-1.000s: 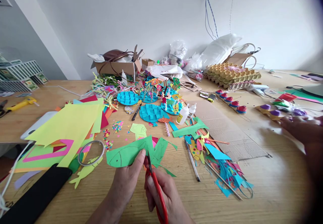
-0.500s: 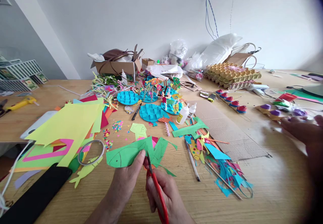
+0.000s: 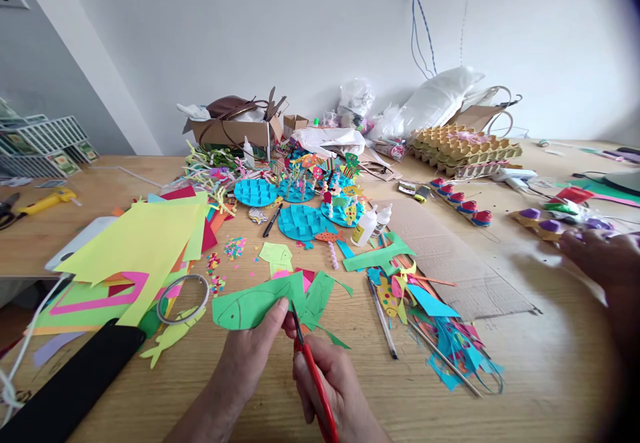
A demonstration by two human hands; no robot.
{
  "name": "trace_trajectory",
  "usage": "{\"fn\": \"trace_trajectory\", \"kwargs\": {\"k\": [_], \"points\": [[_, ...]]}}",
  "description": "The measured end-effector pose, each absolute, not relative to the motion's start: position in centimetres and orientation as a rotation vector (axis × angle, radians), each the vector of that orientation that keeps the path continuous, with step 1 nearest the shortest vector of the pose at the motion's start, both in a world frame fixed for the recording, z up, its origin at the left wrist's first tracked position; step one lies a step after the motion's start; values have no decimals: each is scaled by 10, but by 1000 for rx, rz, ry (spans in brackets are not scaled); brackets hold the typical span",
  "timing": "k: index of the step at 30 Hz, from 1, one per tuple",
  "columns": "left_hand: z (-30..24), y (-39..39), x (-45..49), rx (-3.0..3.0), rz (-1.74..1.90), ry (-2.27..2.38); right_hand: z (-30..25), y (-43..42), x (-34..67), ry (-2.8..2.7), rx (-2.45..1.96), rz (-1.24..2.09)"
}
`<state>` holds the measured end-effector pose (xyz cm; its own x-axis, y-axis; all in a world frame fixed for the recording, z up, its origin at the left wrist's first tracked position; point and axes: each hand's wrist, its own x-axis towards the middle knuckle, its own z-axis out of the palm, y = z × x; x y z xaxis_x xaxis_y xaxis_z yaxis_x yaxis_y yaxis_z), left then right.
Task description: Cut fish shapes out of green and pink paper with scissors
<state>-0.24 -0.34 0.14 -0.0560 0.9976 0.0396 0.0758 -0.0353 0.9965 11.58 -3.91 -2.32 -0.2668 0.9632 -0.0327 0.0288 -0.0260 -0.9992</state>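
My left hand (image 3: 250, 360) pinches a green paper sheet with a fish drawn on it (image 3: 253, 304), thumb on top near its right part. My right hand (image 3: 335, 390) grips red-handled scissors (image 3: 313, 376), whose dark blades reach into the green paper just right of my left thumb. Both hands hover low over the wooden table (image 3: 525, 376) near its front edge. Green offcuts (image 3: 320, 296) hang from the sheet's right side.
Yellow and coloured paper sheets (image 3: 135, 250) lie at left with a tape ring (image 3: 183, 300). Blue paper discs with craft figures (image 3: 303, 220), glue bottles (image 3: 365, 226), paper scraps (image 3: 440, 336), cardboard (image 3: 450, 256) and egg trays (image 3: 463, 146) fill the middle. Another person's hand (image 3: 600, 260) is at right.
The view has shifted slightly. My hands keep their hold on the paper and scissors; the other person's hand at right has moved a little.
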Motion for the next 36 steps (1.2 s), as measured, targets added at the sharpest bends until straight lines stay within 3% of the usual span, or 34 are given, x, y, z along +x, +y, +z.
{"fn": "trace_trajectory", "kwargs": {"k": [18, 36], "points": [[-9, -2, -15, 1161, 1128, 1047, -32, -42, 126, -1560, -1192, 1398], [4, -4, -17, 1176, 1077, 1153, -33, -45, 128, -1593, -1195, 1395]]}}
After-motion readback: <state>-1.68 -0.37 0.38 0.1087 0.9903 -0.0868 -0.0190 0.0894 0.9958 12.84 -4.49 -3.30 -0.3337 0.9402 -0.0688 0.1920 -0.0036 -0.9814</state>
